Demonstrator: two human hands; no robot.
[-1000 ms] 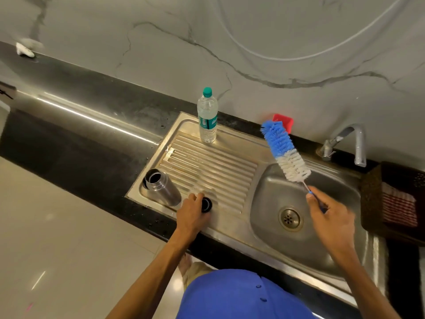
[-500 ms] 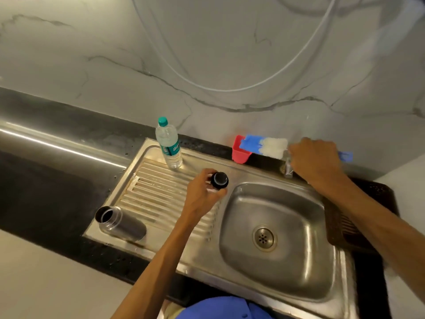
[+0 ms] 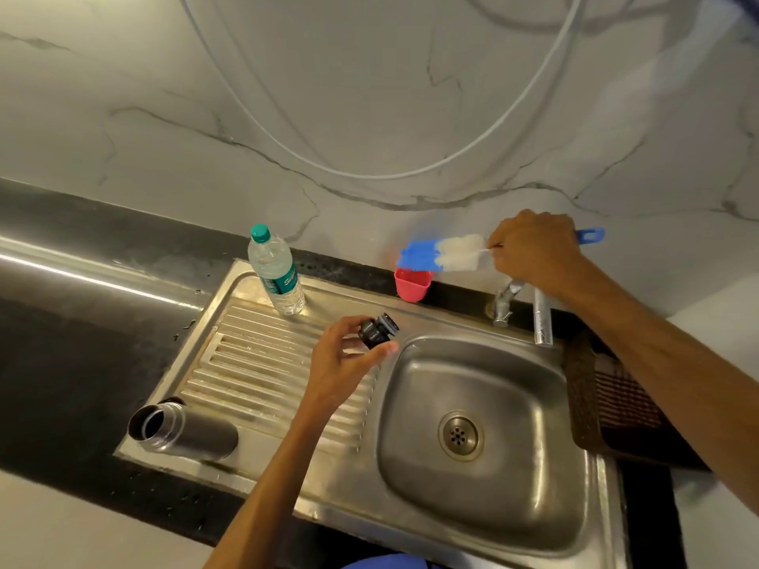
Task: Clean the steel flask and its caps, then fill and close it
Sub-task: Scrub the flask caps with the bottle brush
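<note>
From the head camera, the left hand pinches a black cap beside the basin, while the right hand grips the brush above the tap — perhaps touching it. The steel flask lies open on the drainboard — it could roll off the edge if bumped.

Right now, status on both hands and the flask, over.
Left hand holds black cap at basin edge. Right hand grips bottle brush over the tap. Steel flask open, lying on drainboard. Nothing blocking.

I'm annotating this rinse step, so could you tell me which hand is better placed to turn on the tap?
Right: the right hand, holding the brush, is directly above the tap; the left hand holds the cap.
</note>
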